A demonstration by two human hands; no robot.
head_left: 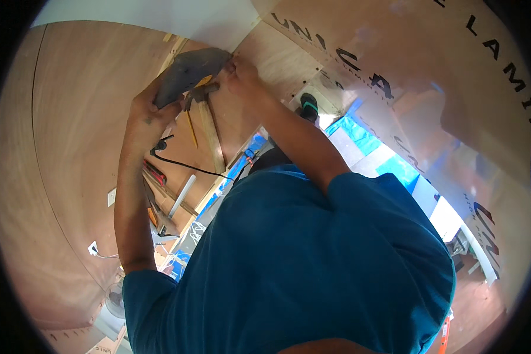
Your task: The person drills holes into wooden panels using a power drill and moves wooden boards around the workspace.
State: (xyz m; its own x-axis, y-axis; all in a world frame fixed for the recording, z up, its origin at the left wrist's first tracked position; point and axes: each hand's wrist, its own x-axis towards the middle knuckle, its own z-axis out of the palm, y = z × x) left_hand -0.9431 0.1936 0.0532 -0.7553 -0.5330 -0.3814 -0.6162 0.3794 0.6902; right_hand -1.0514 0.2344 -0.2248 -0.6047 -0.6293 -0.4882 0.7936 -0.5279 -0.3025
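A dark grey, rounded, flattish object is held up in front of me; its kind I cannot make out. My left hand grips its left, lower end, fingers wrapped around the edge. At its right tip, my right hand is closed with the fingers pinched against it. Just below is a claw hammer with a wooden handle, its head close under the grey object. A yellow pencil shows beside that handle.
Lower left lie red-handled tools, a pale strip and a black cable. A wall socket has a plug in it. A fan stands lower left. Printed laminate panels rise on the right, beside blue sheeting. A dark shoe shows near the middle.
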